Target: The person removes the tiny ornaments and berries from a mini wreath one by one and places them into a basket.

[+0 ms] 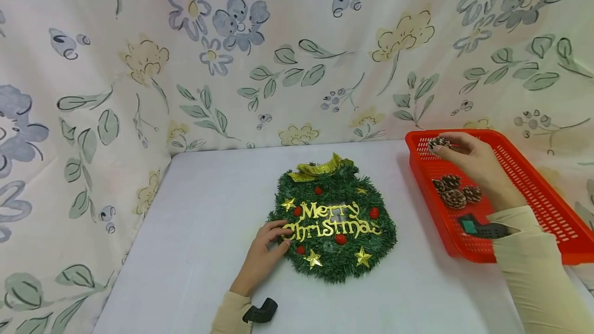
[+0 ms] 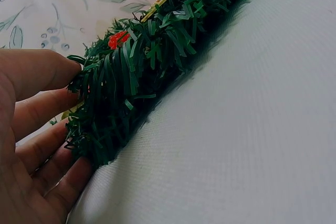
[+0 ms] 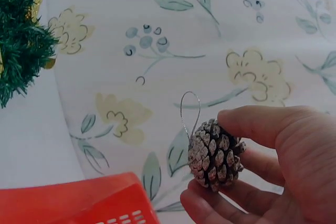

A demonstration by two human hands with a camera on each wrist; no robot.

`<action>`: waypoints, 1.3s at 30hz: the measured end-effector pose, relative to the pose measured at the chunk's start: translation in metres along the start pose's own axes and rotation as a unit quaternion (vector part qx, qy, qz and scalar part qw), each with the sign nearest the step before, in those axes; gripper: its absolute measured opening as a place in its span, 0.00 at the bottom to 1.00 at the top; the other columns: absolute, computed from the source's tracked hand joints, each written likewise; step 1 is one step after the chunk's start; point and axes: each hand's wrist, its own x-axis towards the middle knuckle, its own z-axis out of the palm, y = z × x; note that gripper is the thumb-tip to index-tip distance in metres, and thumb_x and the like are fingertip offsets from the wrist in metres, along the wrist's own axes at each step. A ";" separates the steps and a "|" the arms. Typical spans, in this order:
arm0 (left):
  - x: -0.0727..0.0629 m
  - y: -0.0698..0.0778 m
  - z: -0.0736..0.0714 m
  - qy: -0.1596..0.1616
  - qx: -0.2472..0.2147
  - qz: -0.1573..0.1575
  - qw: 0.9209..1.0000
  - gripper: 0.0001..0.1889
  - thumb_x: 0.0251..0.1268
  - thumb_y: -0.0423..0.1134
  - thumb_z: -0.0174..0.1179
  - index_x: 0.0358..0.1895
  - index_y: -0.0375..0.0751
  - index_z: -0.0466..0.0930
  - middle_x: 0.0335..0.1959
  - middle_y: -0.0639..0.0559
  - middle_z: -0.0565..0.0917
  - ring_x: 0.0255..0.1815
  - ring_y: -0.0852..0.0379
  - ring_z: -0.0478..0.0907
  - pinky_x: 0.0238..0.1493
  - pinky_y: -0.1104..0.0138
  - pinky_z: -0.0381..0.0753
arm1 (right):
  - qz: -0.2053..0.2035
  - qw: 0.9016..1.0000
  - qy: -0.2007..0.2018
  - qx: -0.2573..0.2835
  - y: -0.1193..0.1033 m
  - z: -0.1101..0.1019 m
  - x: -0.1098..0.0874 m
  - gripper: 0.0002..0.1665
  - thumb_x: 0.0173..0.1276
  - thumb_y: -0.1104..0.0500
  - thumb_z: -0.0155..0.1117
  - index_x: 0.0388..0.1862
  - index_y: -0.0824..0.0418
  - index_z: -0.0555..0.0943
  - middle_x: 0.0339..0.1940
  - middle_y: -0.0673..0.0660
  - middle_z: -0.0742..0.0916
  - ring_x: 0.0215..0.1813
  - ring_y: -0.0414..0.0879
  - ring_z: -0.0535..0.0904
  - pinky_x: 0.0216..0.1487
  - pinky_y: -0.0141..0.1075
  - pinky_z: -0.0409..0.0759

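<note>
A green Christmas wreath (image 1: 334, 267) with gold "Merry Christmas" lettering, gold stars, red berries and a gold bow lies on the white table. My left hand (image 1: 266, 249) rests at its left edge, relaxed fingers touching the greenery; in the left wrist view the fingertips (image 2: 65, 72) sit against the tinsel strands. Over the far left corner of a red plastic basket (image 1: 431, 195), my right hand (image 1: 473, 159) holds a pine cone (image 3: 212, 156) between thumb and fingers. That cone has pale frosted scales and a thin silver hanging loop (image 3: 190, 111). Several more pine cones (image 1: 454, 197) lie in the basket.
The basket stands on the right side of the table (image 1: 199, 210), its raised slotted walls around the cones. A floral curtain (image 1: 278, 66) hangs behind the table and down its left side. Each wrist carries a black strap device.
</note>
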 end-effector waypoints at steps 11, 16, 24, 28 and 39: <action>0.002 -0.004 0.001 -0.002 -0.001 0.005 1.000 0.12 0.73 0.43 0.63 0.56 0.58 0.84 0.71 0.56 0.73 0.76 0.48 0.66 0.64 0.55 0.73 | 0.027 0.999 -0.007 0.016 0.010 -0.007 -0.001 0.42 0.70 0.32 0.60 0.78 0.47 0.65 0.64 0.43 0.76 0.52 0.29 0.72 0.63 0.51 0.70; 0.002 -0.003 0.001 -0.004 -0.001 0.004 1.000 0.12 0.73 0.43 0.63 0.56 0.57 0.84 0.71 0.56 0.73 0.75 0.48 0.66 0.65 0.54 0.72 | 0.035 0.999 -0.010 0.031 0.016 -0.009 0.000 0.43 0.70 0.31 0.61 0.78 0.46 0.65 0.63 0.41 0.75 0.55 0.33 0.70 0.68 0.62 0.64; 0.001 -0.003 0.000 -0.004 -0.002 -0.001 1.000 0.12 0.73 0.43 0.63 0.56 0.57 0.84 0.71 0.56 0.73 0.75 0.48 0.66 0.66 0.54 0.72 | 0.043 0.999 0.002 0.022 0.023 -0.011 0.003 0.43 0.69 0.31 0.60 0.77 0.46 0.67 0.56 0.33 0.75 0.53 0.33 0.70 0.61 0.48 0.69; 0.001 -0.002 0.000 -0.001 -0.005 -0.005 1.000 0.12 0.73 0.43 0.63 0.55 0.57 0.84 0.71 0.57 0.73 0.76 0.48 0.66 0.66 0.52 0.72 | 0.042 0.999 0.003 0.026 0.026 -0.012 0.004 0.43 0.70 0.31 0.60 0.77 0.47 0.66 0.56 0.33 0.75 0.53 0.34 0.69 0.61 0.49 0.68; 0.000 -0.004 0.000 0.000 -0.010 -0.004 1.000 0.12 0.73 0.43 0.63 0.55 0.58 0.84 0.71 0.57 0.73 0.76 0.49 0.65 0.66 0.52 0.72 | 0.051 0.998 -0.009 0.041 0.035 -0.013 0.005 0.41 0.71 0.32 0.60 0.77 0.46 0.66 0.52 0.28 0.74 0.51 0.27 0.69 0.68 0.61 0.63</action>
